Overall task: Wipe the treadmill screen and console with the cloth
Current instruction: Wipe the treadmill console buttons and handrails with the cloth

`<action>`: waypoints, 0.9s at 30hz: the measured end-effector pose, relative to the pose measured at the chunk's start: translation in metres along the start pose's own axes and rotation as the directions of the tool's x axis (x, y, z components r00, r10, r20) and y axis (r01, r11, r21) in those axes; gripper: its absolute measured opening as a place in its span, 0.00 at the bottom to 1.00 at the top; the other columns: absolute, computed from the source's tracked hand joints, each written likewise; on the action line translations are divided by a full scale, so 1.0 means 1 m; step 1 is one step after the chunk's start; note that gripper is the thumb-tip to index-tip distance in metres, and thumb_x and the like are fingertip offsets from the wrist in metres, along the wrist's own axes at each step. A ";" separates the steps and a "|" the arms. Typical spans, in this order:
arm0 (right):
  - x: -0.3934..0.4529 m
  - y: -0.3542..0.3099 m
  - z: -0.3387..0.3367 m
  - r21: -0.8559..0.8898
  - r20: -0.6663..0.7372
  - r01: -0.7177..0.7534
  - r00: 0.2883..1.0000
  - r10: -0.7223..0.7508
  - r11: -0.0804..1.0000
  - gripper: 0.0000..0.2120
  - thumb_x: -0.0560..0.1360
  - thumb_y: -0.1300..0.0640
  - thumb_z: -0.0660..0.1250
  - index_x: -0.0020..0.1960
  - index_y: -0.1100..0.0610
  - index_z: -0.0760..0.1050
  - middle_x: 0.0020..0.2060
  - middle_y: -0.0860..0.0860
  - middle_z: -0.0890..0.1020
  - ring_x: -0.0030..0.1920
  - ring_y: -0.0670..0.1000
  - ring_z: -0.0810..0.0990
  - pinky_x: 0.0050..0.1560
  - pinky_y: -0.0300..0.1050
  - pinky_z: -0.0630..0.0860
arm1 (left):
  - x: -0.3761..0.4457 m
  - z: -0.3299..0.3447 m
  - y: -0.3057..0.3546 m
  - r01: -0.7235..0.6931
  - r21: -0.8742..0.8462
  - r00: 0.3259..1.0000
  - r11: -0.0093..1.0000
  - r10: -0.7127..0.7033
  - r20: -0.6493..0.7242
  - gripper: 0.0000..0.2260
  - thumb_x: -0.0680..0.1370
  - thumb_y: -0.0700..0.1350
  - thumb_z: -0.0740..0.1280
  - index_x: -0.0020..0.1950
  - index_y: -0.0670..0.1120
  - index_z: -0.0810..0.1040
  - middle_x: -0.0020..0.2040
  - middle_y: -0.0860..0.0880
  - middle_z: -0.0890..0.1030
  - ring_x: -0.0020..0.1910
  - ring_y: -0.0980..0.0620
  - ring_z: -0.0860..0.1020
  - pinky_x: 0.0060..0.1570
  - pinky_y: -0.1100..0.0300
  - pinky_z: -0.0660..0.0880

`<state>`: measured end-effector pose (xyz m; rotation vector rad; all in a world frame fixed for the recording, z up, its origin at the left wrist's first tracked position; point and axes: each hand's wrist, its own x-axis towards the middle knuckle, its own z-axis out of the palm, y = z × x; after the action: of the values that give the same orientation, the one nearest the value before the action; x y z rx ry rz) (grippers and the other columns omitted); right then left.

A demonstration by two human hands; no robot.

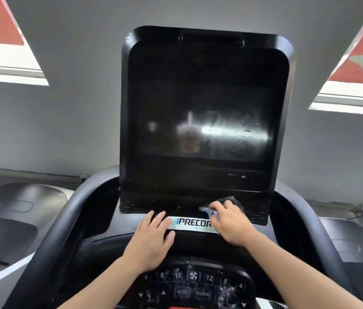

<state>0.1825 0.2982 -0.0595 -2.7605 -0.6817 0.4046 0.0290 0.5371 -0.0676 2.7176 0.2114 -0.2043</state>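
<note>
Grey wall [75,130] rises behind the treadmill, with a bright window [9,70] at either side. Down on the left, a dark side tray [4,237] in the console [100,221] looks shadowed; I cannot tell what it holds. The left hand [151,239] lies flat, fingers straight, beside the silver Precor badge [192,223]. Above stands the black screen [200,121], smeared with streaks. The right hand [229,221] curls over a dark cloth [231,202], pressing it just under the screen's lower edge, cloth bunched beyond the fingertips.
</note>
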 end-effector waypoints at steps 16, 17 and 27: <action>-0.033 -0.011 0.010 0.146 -0.073 -0.054 0.995 0.065 0.988 0.19 0.85 0.52 0.58 0.75 0.49 0.70 0.63 0.56 0.73 0.65 0.59 0.75 0.64 0.50 0.69 | -0.001 -0.006 0.026 0.041 -0.125 0.996 0.991 -0.030 0.085 0.24 0.87 0.56 0.54 0.83 0.50 0.60 0.85 0.50 0.55 0.84 0.47 0.45 0.82 0.51 0.48; -0.027 -0.031 0.015 0.124 -0.045 0.023 0.999 -0.018 0.992 0.20 0.85 0.52 0.58 0.76 0.49 0.70 0.63 0.57 0.73 0.65 0.59 0.74 0.65 0.50 0.69 | 0.000 -0.006 0.023 0.044 -0.188 0.998 0.981 -0.035 0.052 0.23 0.87 0.54 0.55 0.82 0.50 0.63 0.84 0.50 0.57 0.84 0.49 0.47 0.82 0.54 0.48; 0.004 -0.162 0.045 0.000 0.154 0.439 0.888 -0.434 0.898 0.15 0.81 0.57 0.64 0.67 0.55 0.80 0.62 0.55 0.72 0.65 0.60 0.71 0.68 0.57 0.70 | -0.017 -0.017 -0.021 0.122 -0.450 0.946 0.885 -0.241 -0.218 0.23 0.78 0.34 0.63 0.68 0.53 0.79 0.61 0.56 0.82 0.61 0.54 0.78 0.64 0.58 0.71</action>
<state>0.1048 0.4473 -0.0503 -2.5147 -1.3238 0.5027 0.0103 0.5607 -0.0567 2.2696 0.5291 0.1496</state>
